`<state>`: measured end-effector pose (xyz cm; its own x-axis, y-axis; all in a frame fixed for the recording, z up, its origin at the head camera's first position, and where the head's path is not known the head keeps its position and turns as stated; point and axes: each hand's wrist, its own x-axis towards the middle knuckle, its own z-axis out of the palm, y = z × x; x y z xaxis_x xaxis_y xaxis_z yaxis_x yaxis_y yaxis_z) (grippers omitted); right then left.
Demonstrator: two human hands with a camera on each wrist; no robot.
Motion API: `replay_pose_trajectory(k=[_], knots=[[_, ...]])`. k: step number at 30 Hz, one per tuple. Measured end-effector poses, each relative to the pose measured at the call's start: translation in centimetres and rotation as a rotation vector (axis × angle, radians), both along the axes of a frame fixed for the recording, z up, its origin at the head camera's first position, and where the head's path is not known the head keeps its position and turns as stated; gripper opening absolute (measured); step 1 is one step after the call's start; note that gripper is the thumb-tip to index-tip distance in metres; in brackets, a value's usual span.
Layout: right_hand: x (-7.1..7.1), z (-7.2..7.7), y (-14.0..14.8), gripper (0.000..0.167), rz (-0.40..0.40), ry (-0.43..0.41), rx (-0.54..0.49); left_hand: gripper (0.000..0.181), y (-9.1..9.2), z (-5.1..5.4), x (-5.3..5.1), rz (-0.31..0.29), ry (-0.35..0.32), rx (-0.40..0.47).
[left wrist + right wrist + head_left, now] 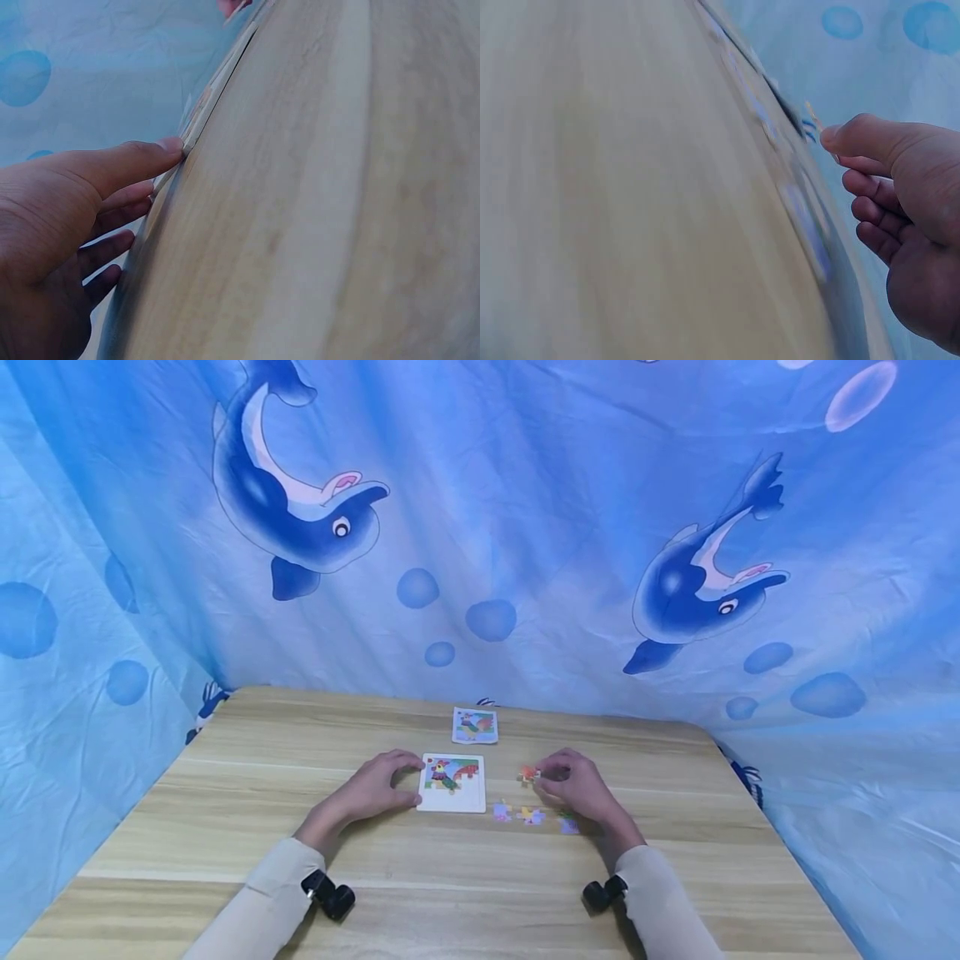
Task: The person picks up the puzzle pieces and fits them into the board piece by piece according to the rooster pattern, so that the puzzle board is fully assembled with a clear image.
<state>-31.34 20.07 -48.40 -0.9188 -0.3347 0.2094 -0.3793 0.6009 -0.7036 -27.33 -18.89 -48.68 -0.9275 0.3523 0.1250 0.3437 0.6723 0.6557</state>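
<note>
Head view, just below ctr: puzzle board (470,798), white frame, rooster pic partly filled in, lower part blank. L hand (378,785) sits at its L side, thumb & fingers spread, thumb at the lower L corner; L wrist view shows the thumb tip touching the board edge, other fingers fairly straight. R hand (581,783), right of ctr, pinches an orange-red puzzle pc (529,774) btwn thumb & finger; R wrist view has that pc thin, edge-on.

Loose pcs (532,816) lie in a row below & left of the R hand, mostly purple, some w/ yellow or green. Rooster card (475,726) lies above the board, near the far edge of the wood table (420,893). Blue dolphin curtain (525,527) fills the upper half.
</note>
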Motion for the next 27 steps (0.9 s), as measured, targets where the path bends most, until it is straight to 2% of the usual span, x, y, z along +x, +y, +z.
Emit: replay_pose_trajectory(k=[4,10,20,27], knots=[[-0.2,0.1,-1.7,0.015,0.026,0.010,-0.010,0.054,0.0,0.0,0.0,0.000,0.001,0.000],[-0.6,-0.3,-4.1,0.018,0.071,0.043,0.030,0.054,0.1,0.0,0.1,-0.001,0.000,0.004],[-0.6,-0.1,-7.5,0.020,0.161,0.010,-0.004,0.054,0.1,0.1,-0.1,0.013,-0.005,-0.007],[-0.6,-0.4,-8.8,0.022,0.183,-0.029,0.028,0.054,0.1,0.3,0.0,0.009,-0.010,0.004]])
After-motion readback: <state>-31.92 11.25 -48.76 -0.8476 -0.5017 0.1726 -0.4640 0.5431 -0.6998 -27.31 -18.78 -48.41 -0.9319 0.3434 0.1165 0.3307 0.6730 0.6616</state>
